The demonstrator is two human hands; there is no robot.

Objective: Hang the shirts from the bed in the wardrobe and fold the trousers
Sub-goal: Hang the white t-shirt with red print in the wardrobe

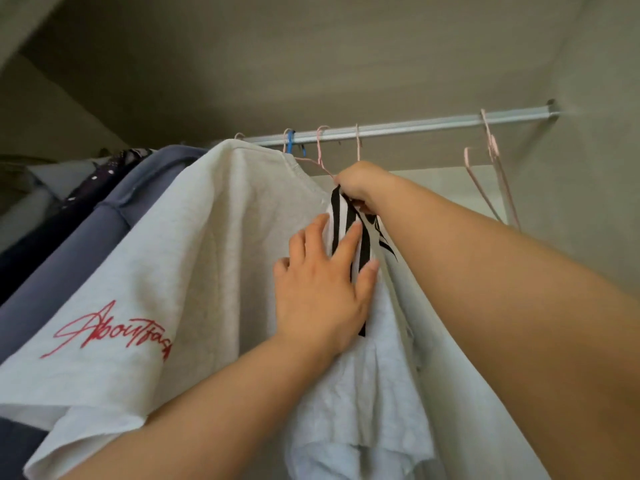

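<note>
Nearest the camera, both my forearms reach up into the wardrobe, the left from the lower middle and the right from the lower right. My left hand (320,289) lies flat and spread, fingers apart, pressed against the black-and-white striped shirt (349,233) where it sits between two pale garments; it grips nothing that I can see. Below that hand hangs a crumpled white shirt (360,393), its hem ragged at the bottom of the frame. To the left, touching my left forearm, hangs a light grey T-shirt (180,258) with red script lettering (114,334) on the sleeve (the wording runs out of sight behind a fold). Further up, my right hand (360,185) is closed in a fist on the top of the striped shirt, at the shoulder of a pink wire hanger (320,157) whose hook sits on the rail. Left of the grey T-shirt hang a blue-grey garment (114,216) and, beyond it, a dark garment with pale dots (100,178). Behind all of these runs the metal rail (415,125), rising toward the right wall. On it I note a blue hanger hook (289,140) and, well apart to the right, empty pink hangers (491,181) hanging against the back panel. The wardrobe ceiling (311,57) is plain and dim.
</note>
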